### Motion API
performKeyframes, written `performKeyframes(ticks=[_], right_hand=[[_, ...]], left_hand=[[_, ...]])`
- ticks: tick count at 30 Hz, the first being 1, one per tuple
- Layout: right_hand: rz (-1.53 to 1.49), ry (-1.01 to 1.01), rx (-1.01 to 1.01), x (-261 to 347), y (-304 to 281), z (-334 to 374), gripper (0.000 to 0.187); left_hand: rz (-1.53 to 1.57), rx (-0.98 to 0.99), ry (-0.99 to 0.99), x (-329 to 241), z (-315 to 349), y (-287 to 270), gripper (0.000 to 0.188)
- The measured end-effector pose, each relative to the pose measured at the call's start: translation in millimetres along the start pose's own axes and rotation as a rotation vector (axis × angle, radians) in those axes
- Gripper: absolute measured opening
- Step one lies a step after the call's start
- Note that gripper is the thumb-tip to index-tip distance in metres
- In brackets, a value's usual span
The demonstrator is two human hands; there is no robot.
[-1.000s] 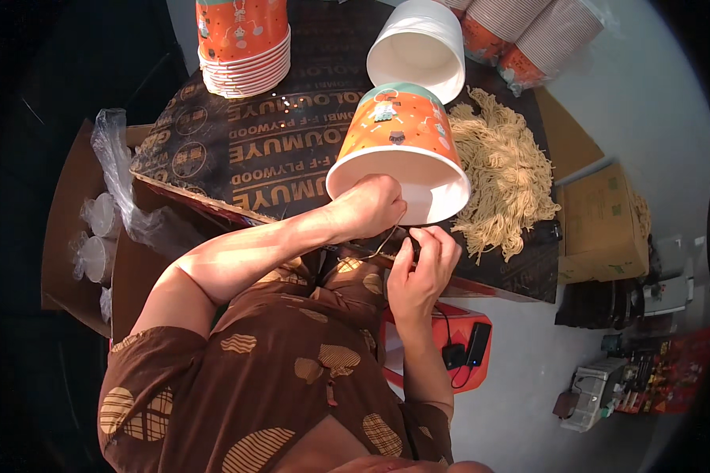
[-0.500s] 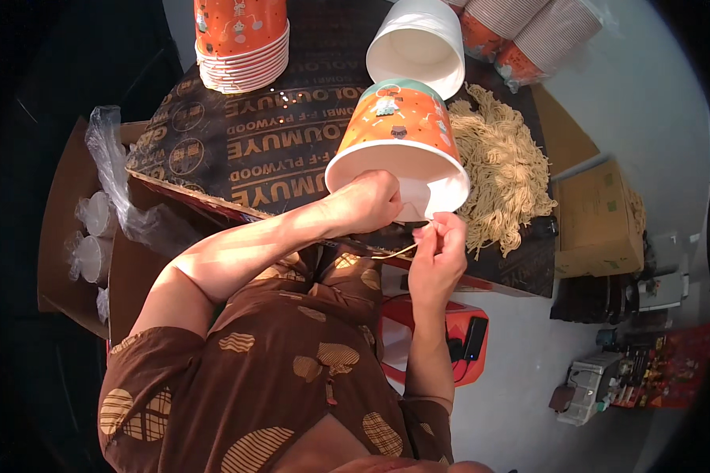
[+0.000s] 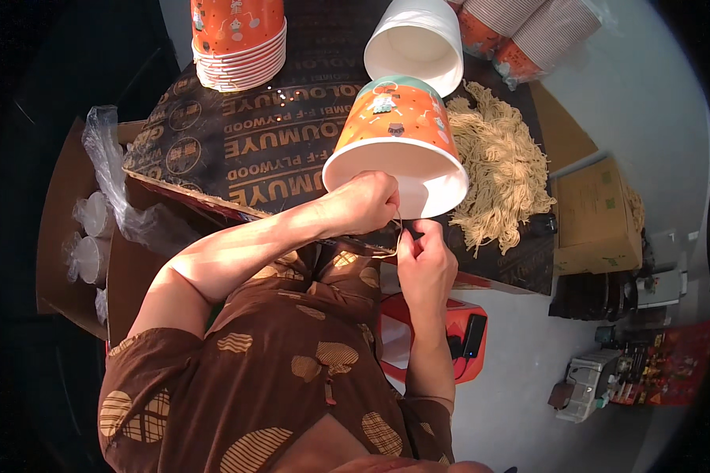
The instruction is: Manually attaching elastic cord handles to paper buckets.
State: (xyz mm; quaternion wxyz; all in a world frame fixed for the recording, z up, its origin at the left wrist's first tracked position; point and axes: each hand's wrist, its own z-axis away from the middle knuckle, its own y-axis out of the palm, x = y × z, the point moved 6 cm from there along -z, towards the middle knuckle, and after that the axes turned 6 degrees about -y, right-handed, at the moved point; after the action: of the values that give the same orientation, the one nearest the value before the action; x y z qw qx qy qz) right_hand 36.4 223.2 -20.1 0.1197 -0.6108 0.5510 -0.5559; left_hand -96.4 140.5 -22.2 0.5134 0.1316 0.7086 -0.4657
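Observation:
A large orange paper bucket [image 3: 402, 120] with a white rim and pale green base lies on its side, its mouth towards me. In front of that mouth my left hand [image 3: 361, 205] is closed, fingertips pinching a thin string [image 3: 400, 214]. The string runs down to my right hand [image 3: 427, 258], whose thumb and fingers are pressed together on it just below the rim. A loose end curves under the hands at the table's edge. To the right of the bucket lies a heap of beige noodle-like strands [image 3: 501, 169]. Whether the left hand touches the rim is hard to see.
A nested stack of orange buckets [image 3: 239, 47] stands at the far left of the black plywood table [image 3: 252, 138]. Behind the bucket lies a white one [image 3: 412, 47], with wrapped stacks [image 3: 548, 35] beyond. Cardboard boxes flank the table, left [image 3: 59, 229] and right [image 3: 596, 217]. A red stool [image 3: 465, 370] is below.
My right hand has come away from the bucket's lower right rim, moving left and towards me with the string. The left hand stays nearly in place.

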Motion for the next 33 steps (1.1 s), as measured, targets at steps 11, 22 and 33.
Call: performKeyframes(ticks=[11, 22, 33], right_hand=[[0.274, -0.278, 0.032, 23, 12, -5, 0.019], [0.086, -0.287, -0.104, 18, 11, -10, 0.01], [0.239, -0.279, -0.005, 28, 8, -8, 0.021]], left_hand=[[-0.005, 0.028, 0.001, -2, 0, 0, 0.014], [-0.056, 0.084, 0.007, -4, 5, 0, 0.012], [-0.047, 0.032, 0.025, 5, 1, 2, 0.011]])
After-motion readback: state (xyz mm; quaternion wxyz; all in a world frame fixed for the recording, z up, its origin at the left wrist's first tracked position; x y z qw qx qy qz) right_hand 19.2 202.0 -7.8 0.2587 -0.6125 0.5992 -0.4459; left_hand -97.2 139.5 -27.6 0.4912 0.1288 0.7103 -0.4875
